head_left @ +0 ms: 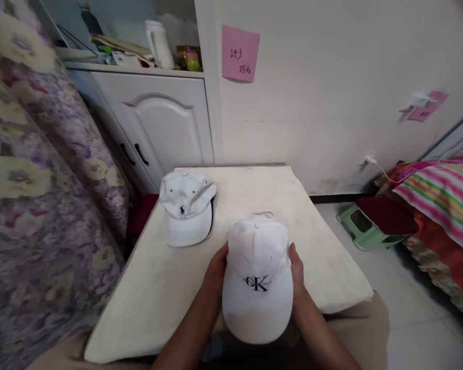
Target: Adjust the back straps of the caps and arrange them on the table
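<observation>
A white baseball cap [259, 257] with a black "CK" mark is held between my two hands at the near side of the table, its brim pointing toward me. My left hand [216, 270] grips the cap's left side, and my right hand [297, 267] grips its right side; most fingers are hidden behind or under the cap. Part of the brim has a yellowish tint. Farther left on the table lies a second, pale cap [187, 205] with a small dark emblem, crown up and brim toward me, apart from both hands.
The table [146, 303] has a cream cover. A floral curtain [31, 205] hangs at left, beside a white cabinet [158, 118] holding a white jug [161, 46]. At right stand a green stool [364, 226] and a bed with a striped cover [447, 190].
</observation>
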Demonstrator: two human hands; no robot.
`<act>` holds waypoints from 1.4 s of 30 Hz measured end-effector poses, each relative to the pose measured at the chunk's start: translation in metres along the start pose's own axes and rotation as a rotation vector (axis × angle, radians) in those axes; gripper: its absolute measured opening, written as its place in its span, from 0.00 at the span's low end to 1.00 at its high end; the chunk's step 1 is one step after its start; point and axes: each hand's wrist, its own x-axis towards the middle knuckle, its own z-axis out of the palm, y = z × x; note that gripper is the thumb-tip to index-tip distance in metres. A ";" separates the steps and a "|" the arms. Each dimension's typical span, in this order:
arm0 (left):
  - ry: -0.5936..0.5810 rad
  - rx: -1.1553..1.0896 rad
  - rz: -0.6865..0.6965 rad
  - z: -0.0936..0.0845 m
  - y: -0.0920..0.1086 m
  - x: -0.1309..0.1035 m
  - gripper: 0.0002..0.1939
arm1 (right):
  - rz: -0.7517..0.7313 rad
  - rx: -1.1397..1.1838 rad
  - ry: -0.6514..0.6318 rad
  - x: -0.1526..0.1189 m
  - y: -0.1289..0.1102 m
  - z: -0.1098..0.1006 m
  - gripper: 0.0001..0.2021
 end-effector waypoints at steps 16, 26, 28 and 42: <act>-0.237 -0.198 0.052 0.013 0.046 0.030 0.17 | -0.329 -0.101 0.009 -0.018 -0.085 0.038 0.09; -0.376 0.164 -0.006 0.010 0.071 -0.014 0.19 | -0.408 -0.492 -0.171 -0.057 -0.091 0.026 0.13; -0.375 0.248 -0.028 0.008 0.067 -0.025 0.17 | -0.381 -0.509 -0.169 -0.066 -0.085 0.016 0.12; -0.489 0.742 0.049 0.012 0.071 -0.077 0.12 | 0.000 -0.816 -0.319 -0.121 -0.071 0.001 0.16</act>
